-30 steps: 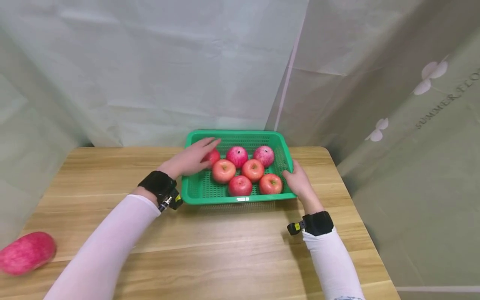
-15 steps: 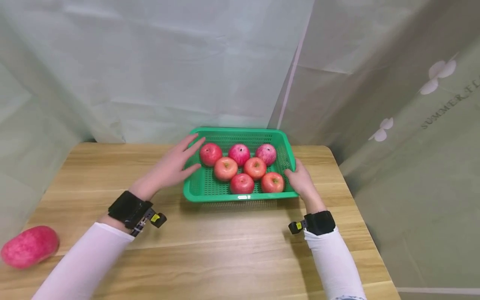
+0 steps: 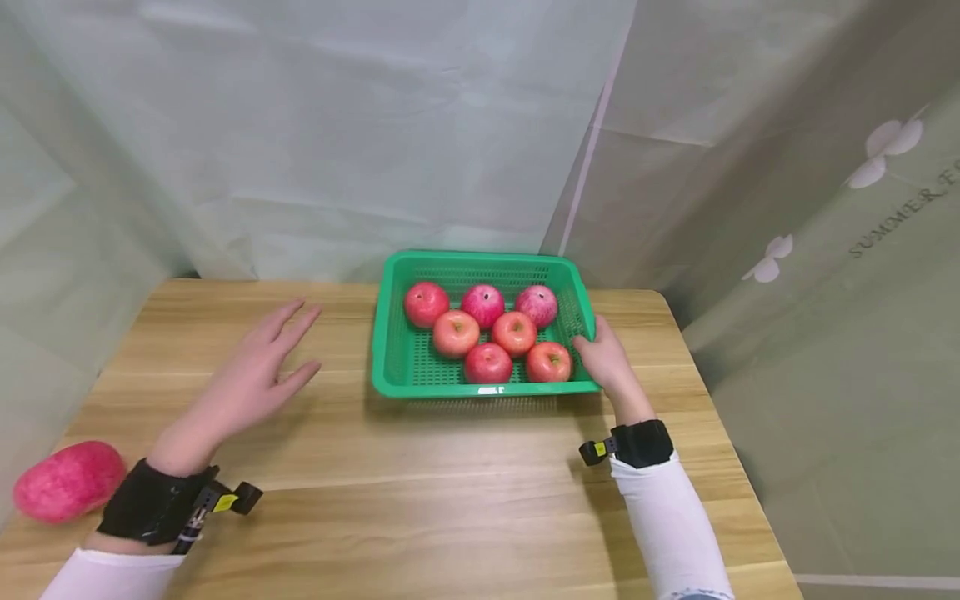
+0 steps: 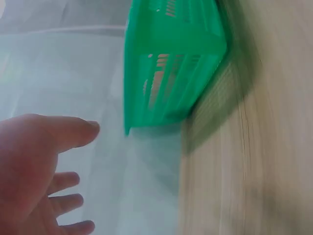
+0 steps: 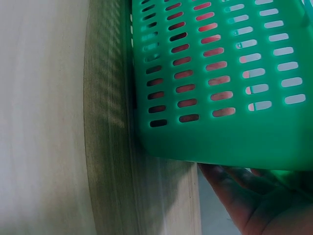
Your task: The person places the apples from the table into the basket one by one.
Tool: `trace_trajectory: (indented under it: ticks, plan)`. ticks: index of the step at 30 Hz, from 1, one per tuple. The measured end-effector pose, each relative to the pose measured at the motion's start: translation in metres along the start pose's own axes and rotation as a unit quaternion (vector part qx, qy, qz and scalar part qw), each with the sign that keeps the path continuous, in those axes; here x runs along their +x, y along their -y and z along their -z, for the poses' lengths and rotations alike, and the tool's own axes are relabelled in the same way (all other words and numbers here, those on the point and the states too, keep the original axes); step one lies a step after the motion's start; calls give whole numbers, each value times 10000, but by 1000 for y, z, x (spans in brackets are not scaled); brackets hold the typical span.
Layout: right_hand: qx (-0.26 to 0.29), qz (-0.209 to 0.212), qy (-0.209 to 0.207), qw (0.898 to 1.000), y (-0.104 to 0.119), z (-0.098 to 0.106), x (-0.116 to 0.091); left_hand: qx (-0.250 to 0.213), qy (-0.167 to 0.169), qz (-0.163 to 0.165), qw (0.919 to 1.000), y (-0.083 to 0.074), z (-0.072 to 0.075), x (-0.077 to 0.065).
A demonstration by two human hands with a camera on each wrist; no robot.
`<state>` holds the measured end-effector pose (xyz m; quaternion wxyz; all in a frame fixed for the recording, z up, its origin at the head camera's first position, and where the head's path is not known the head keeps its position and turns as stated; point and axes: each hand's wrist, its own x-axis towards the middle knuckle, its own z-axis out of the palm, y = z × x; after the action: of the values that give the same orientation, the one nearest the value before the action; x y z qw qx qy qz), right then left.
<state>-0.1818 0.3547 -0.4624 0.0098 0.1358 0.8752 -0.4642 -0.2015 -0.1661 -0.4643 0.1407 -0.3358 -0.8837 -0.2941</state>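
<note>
A green slotted plastic basket (image 3: 381,342) stands at the back of the wooden table, holding several red apples (image 3: 456,333). My right hand (image 3: 606,358) grips its right rim, thumb over the inside and fingers against the outer wall; the right wrist view shows those fingers (image 5: 234,186) under the rim. Left of the basket, my left hand (image 3: 247,375) is over the table with spread fingers and nothing in it. The left wrist view shows its thumb (image 4: 73,132) apart from the basket's side (image 4: 171,73). Beyond that arm lies a pinkish-red oblong sweet potato (image 3: 71,482).
The wooden table (image 3: 450,500) ends at a pale curtain-like sheet (image 3: 337,150) behind the basket. A similar printed sheet (image 3: 847,333) hangs along the right side. Black camera straps (image 3: 153,502) circle both wrists.
My left hand has left the apple at the basket's left back corner and moved left and toward me, over the table. My right hand stays on the rim.
</note>
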Motion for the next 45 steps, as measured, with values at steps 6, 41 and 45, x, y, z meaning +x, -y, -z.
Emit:
trace_trajectory:
  ticks: [6, 41, 45]
  plan:
    - [42, -4, -21, 10000, 2, -1, -2, 246, -177, 402, 9987, 16, 28, -47]
    - [-77, 108, -100, 9999, 0, -2, -1, 289, -1579, 3812, 9105, 73, 35, -221]
    - [-71, 120, -86, 9999, 0, -2, 0, 306, -1524, 4202, 8940, 76, 35, -222]
